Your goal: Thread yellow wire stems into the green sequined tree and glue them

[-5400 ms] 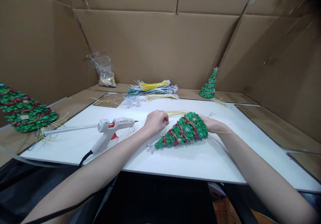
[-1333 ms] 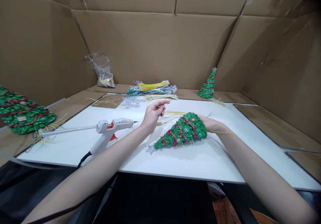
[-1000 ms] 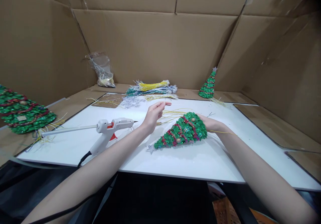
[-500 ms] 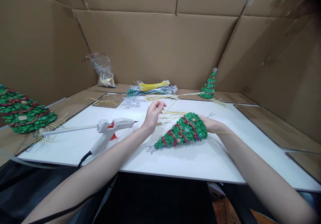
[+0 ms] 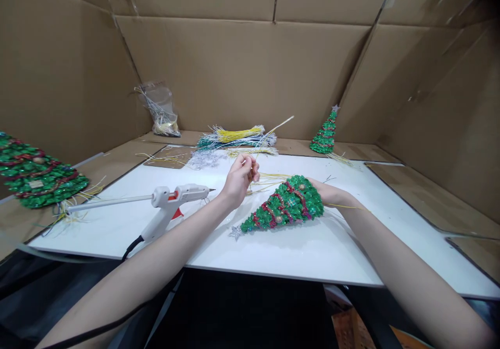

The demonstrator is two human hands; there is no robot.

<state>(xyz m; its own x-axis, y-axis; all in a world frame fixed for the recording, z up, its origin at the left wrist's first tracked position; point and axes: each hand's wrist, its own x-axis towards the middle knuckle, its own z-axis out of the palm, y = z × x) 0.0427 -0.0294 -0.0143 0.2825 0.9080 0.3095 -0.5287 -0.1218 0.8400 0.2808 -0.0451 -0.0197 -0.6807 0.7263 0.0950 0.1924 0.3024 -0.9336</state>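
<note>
A small green Christmas tree (image 5: 283, 203) with red garland leans on its side, its silver star (image 5: 235, 233) pointing left and low. My right hand (image 5: 318, 188) is at the tree's base and grips it from behind; most of its fingers are hidden. My left hand (image 5: 241, 177) is closed in a pinch on a thin yellow wire, whose pale bundled end (image 5: 284, 124) sticks up to the right. More yellow wires (image 5: 273, 177) fan out behind the tree, between the two hands. One strand crosses my right wrist.
A white glue gun (image 5: 177, 198) stands left of my left forearm, its cord running off the board's front edge. Wire bundles (image 5: 238, 134) and clear decorations (image 5: 207, 158) lie at the back. Other trees stand at left (image 5: 39, 177) and back right (image 5: 325, 134). A plastic bag (image 5: 159, 109) leans on the cardboard wall.
The wire in my left hand has swung from pointing right to pointing up, and the left fingers have curled in more. The tree and my right hand have stayed put.
</note>
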